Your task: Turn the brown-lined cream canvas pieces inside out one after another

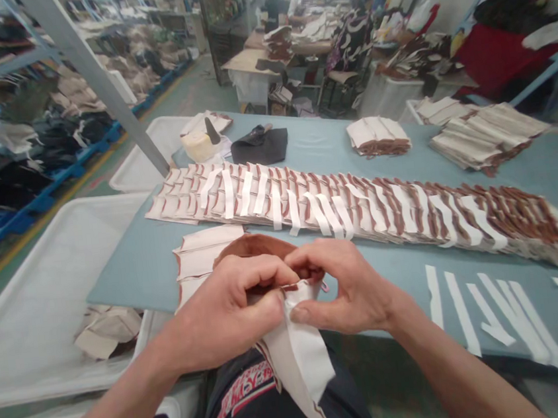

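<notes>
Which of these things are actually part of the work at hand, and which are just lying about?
In the hands: left hand, right hand, white fabric piece, brown fabric piece.

Lying about: long row of fabric pieces, loose white strips, folded fabric stack, black cloth.

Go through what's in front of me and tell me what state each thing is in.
Left hand: closed, pinching the white fabric strip.
Right hand: closed, pinching the same strip.
White fabric strip: held at top, hanging over the lap.
Long row of cream panels: fanned, overlapping, some strips laid across.
Loose white strips: lying flat, separate.
White bin: holding cream pieces.
</notes>
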{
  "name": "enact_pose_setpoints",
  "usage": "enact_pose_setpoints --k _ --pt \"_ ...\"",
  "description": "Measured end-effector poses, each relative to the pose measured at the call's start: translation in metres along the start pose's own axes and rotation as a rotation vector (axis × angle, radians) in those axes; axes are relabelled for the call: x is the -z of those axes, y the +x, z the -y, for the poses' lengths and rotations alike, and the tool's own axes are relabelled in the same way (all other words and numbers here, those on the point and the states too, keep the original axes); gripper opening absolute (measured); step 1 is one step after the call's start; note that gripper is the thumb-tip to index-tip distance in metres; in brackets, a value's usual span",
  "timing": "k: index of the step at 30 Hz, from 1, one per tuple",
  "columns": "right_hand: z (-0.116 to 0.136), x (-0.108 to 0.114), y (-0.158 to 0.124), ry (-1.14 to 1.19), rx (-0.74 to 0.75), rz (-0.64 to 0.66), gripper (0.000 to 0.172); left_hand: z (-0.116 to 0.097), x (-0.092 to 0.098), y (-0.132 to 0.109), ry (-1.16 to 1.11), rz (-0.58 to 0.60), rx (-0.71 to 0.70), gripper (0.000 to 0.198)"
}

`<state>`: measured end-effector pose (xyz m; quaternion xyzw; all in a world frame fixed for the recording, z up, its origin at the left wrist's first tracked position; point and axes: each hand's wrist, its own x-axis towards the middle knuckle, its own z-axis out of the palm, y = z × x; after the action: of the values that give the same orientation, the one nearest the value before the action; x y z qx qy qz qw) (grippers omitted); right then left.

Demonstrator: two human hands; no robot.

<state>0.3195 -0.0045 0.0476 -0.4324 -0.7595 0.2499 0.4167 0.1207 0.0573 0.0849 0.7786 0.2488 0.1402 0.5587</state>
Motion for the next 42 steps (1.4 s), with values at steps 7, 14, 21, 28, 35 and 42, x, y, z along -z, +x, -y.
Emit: enact_pose_setpoints --k 7,14,21,28,35,42 --pt "0.006 0.004 0.003 0.120 -0.276 0.229 0.024 0.001 -0.009 -0.008 0.263 -0.195 -0.063 0.016" --pt "0.012 0.001 0.000 0.210 -0.400 0.211 0.011 0.007 -0.014 -0.009 0.340 -0.223 -0.189 0.020" --pt "0.012 -0.013 -0.010 0.467 -0.598 0.041 0.015 0.033 -0.016 -0.002 0.444 -0.230 -0.493 0.024" --pt "0.001 -0.031 -0.020 0.990 -0.703 -0.019 0.030 0.063 -0.012 0.011 0.424 -0.217 -0.785 0.034" --pt "-0.001 -0.042 -0.017 1.170 -0.794 -0.159 0.040 0.071 -0.013 0.014 0.518 -0.258 -0.773 0.023" --pt "0.004 -0.027 -0.008 0.971 -0.701 -0.013 0.032 0.066 -0.018 0.011 0.261 -0.331 -0.732 0.022"
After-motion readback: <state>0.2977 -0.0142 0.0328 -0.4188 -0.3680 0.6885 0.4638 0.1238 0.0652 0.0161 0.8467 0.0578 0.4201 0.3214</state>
